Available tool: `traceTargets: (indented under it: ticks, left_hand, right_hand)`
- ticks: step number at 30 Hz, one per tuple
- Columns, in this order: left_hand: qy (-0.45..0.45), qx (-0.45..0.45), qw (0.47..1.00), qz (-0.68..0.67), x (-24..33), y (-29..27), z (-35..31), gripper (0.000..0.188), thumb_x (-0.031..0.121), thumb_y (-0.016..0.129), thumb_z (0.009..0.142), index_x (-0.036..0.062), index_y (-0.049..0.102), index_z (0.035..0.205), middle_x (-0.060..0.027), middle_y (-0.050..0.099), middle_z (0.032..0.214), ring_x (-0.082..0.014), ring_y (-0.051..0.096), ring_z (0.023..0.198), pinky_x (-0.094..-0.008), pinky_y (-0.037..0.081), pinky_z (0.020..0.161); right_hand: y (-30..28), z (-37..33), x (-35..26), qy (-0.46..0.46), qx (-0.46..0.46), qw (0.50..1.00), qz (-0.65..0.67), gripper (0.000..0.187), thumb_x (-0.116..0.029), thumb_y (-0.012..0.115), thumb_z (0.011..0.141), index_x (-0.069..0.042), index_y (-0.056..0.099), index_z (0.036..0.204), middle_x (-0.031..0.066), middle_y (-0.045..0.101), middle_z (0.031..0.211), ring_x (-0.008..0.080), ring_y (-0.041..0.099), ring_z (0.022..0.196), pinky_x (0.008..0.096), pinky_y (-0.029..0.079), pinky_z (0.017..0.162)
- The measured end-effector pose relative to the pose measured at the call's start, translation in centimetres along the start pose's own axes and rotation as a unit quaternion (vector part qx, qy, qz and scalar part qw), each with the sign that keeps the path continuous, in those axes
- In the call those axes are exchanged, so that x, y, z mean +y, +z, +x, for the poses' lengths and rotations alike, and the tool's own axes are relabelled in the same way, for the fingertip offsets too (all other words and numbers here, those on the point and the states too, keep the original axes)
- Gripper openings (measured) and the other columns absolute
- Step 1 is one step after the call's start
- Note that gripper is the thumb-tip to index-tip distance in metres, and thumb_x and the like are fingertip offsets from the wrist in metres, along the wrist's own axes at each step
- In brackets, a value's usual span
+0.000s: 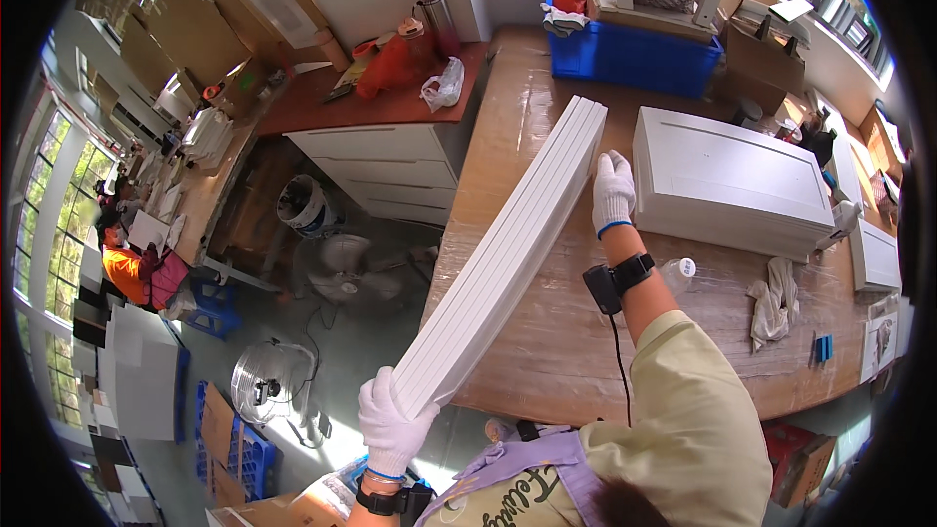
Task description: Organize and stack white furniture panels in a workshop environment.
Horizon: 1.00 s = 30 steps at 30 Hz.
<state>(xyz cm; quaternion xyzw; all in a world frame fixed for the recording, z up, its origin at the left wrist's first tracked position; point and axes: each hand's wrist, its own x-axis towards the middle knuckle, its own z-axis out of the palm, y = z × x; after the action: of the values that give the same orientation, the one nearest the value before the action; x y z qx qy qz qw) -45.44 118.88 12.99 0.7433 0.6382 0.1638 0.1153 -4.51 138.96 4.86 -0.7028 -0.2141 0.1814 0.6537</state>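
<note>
The person's left hand (pixel 395 425), in a white glove, is clamped on the near end of a stack of long white boards (pixel 503 263). The right hand (pixel 613 197), gloved likewise, is at the right side of the stack near its far end, fingers pointing away from the body; whether it grips the boards or merely lies against them cannot be determined. The stack runs diagonally, from the left hand at lower left to the far end at upper right. Its near end projects past the left edge of the brown wrapped surface (pixel 722 351), above the floor; its far part is over the surface. Contact with the surface beneath cannot be confirmed.

To the right of the right hand, and apart from the stack, is a pile of white framed panels (pixel 732 171). A translucent container (pixel 678 273) is near the right forearm. Farther right lie a crumpled pale cloth (pixel 774 303) and a small blue block (pixel 825 348). A blue tub (pixel 634 66) occupies the far side, beyond the panels. Left of the surface, a floor fan (pixel 268 385) is noted. A co-worker in an orange top (pixel 125 268) is at far left, well apart from the boards.
</note>
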Motion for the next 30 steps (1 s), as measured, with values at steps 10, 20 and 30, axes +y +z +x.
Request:
traceTargets:
  ticks: [10, 20, 30]
  left_hand:
    - [-0.054, 0.033, 0.982, -0.177, -2.1, 2.2, -0.3, 0.095, 0.008, 0.079, 0.053, 0.0025, 0.025, 0.131, -0.0173, 0.037, 0.114, -0.0315, 0.044, 0.104, -0.0405, 0.038, 0.091]
    - [-0.02, 0.013, 0.982, -0.187, -3.6, 2.0, -0.1, 0.098, 0.006, 0.077, 0.055, 0.0014, 0.02, 0.134, -0.0167, 0.041, 0.115, -0.0297, 0.047, 0.106, -0.0392, 0.039, 0.092]
    - [-0.027, 0.093, 0.932, -0.35, -3.9, 4.0, -0.9, 0.109, 0.018, 0.08, 0.062, 0.0035, 0.005, 0.141, -0.0145, 0.046, 0.12, -0.025, 0.049, 0.108, -0.0365, 0.038, 0.096]
  right_hand:
    - [-2.1, -0.4, 0.7, 0.0, -0.059, 0.998, -0.039, 0.041, -0.026, 0.049, 0.09, -0.001, 0.049, 0.122, 0.0131, 0.056, 0.116, 0.0228, 0.05, 0.111, 0.0303, 0.04, 0.092]
    - [-8.7, -4.3, -17.4, -0.091, -0.246, 0.935, 0.239, 0.032, -0.017, 0.049, 0.092, 0.003, 0.053, 0.116, 0.0139, 0.058, 0.108, 0.0222, 0.059, 0.096, 0.0327, 0.048, 0.087]
    - [-1.6, 9.9, -15.9, 0.004, -0.278, 0.959, 0.061, 0.018, -0.023, 0.054, 0.088, -0.007, 0.06, 0.085, -0.0022, 0.053, 0.07, 0.0083, 0.048, 0.058, 0.0218, 0.042, 0.053]
